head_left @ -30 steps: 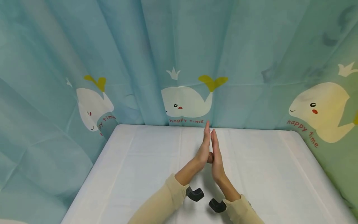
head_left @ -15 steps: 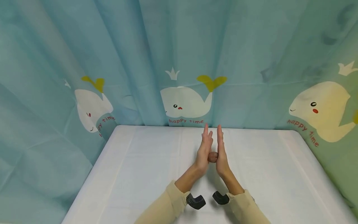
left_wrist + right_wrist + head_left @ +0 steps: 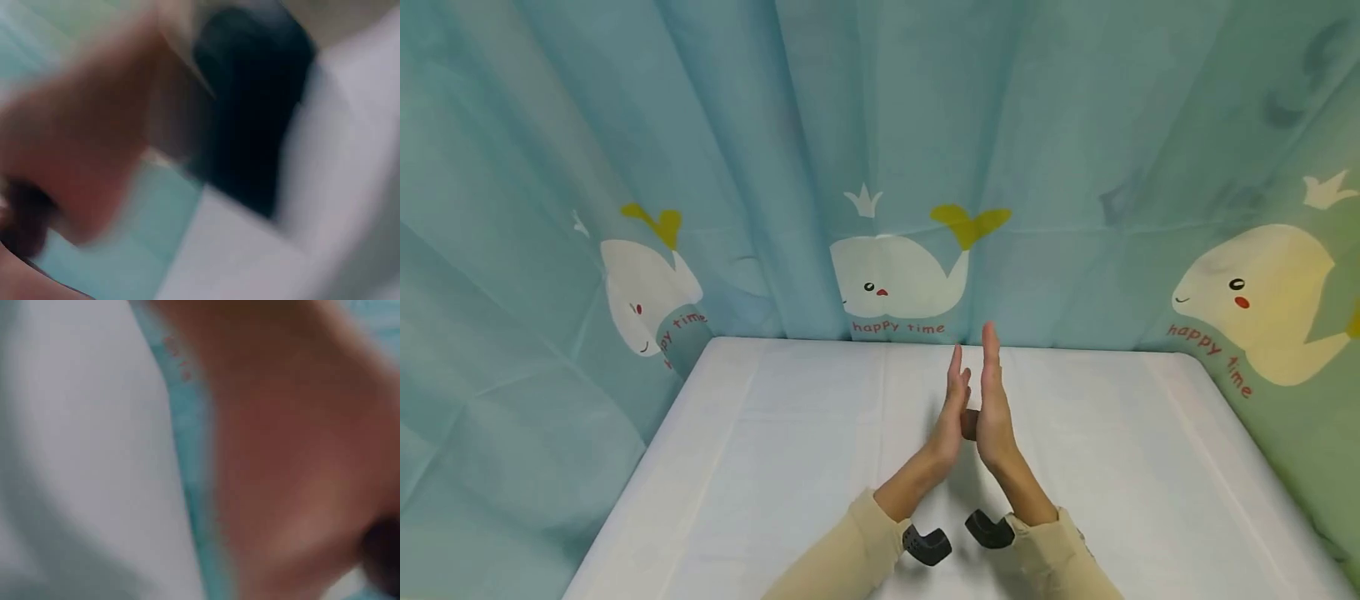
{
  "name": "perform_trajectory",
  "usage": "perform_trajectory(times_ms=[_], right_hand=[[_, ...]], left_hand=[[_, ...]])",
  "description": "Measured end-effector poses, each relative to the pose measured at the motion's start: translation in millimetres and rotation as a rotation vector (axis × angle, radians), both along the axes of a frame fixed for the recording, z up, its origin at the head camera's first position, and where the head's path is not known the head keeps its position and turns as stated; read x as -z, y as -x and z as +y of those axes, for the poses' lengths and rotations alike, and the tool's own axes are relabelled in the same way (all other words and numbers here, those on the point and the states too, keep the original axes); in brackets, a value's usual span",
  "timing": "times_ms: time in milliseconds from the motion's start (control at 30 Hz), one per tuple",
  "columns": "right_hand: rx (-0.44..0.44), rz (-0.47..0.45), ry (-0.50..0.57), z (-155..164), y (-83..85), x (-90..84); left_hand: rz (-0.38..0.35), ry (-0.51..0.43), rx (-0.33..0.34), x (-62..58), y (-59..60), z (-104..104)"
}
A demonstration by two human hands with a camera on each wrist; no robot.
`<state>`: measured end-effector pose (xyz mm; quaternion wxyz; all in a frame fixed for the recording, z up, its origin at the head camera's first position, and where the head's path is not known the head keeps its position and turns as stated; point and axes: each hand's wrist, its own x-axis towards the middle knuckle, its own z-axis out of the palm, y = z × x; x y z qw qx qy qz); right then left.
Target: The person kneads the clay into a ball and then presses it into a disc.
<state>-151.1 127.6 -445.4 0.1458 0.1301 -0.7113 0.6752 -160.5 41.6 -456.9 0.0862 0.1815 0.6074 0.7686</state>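
**Brown lump pressed between two flat palms**

A small brown lump (image 3: 969, 423) is seen just below the frame's centre, sandwiched between the palms above the white table (image 3: 775, 467). It is touched by the left hand (image 3: 950, 421) on its left side and by the right hand (image 3: 994, 408) on its right. Both hands are held upright, fingers straight and together, pointing towards the whale curtain (image 3: 895, 275) at the top. The right fingertips are set slightly higher. The lump lies at the palm bases, well below the fingertips; its long axis cannot be told. Both wrist views are blurred.
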Motion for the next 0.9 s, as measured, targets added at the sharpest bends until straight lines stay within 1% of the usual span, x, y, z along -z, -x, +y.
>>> perform_trajectory(times_ms=[33, 100, 167, 233, 300, 367, 433, 500, 533, 600, 667, 700, 767, 800, 867, 900], right_hand=[[-0.004, -0.009, -0.003, 1.0, 1.1, 3.5], [-0.004, -0.029, 0.010, 1.5, 0.9, 15.0], [-0.013, -0.049, 0.028, -0.8, -4.6, 25.8], [-0.043, -0.054, 0.057, -5.9, -14.9, 30.5], [-0.072, -0.040, 0.066, -10.5, -23.9, 29.8], [-0.083, -0.019, 0.063, -12.4, -29.4, 24.3], [-0.065, 0.010, 0.072, -10.1, -28.7, 16.2], [-0.043, 0.030, 0.073, -5.2, -23.4, 7.5], [-0.038, 0.034, 0.057, -2.8, -20.3, 3.2], [-0.031, 0.050, -0.001, 1.5, -13.4, -1.6], [-0.027, 0.045, -0.071, 4.7, -6.5, -0.1], [-0.039, 0.028, -0.078, 6.0, -3.4, 2.6], [-0.038, -0.016, -0.068, 8.3, 0.2, 12.3], [-0.043, -0.041, -0.041, 9.1, 0.7, 17.9], [-0.063, -0.083, 0.026, 7.9, -2.5, 27.6], [-0.082, -0.083, 0.049, 5.8, -6.3, 31.1]], left_hand=[[-0.022, -0.040, -0.004, -3.8, -2.5, -0.1], [-0.033, -0.086, -0.009, -12.6, -5.7, -0.5], [-0.013, -0.071, -0.018, -18.7, -5.1, -1.3], [0.048, 0.004, -0.044, -19.9, -1.6, -2.9], [0.110, 0.065, -0.080, -15.5, 5.2, -4.1], [0.153, 0.118, -0.103, -7.4, 10.3, -3.6], [0.173, 0.172, -0.088, 1.9, 10.4, -1.1], [0.154, 0.175, -0.039, 11.5, 5.5, 3.0], [0.134, 0.160, -0.023, 15.3, 1.6, 4.9], [0.084, 0.095, -0.006, 19.2, -5.6, 7.6], [0.028, -0.017, -0.011, 17.8, -11.6, 7.6], [0.019, -0.056, -0.021, 15.1, -13.5, 6.9], [0.016, -0.097, -0.026, 6.5, -15.5, 5.0], [0.022, -0.101, -0.024, 2.1, -15.3, 4.2], [0.038, -0.081, -0.034, -5.5, -12.5, 2.5], [0.045, -0.063, -0.045, -8.2, -10.2, 1.2]])
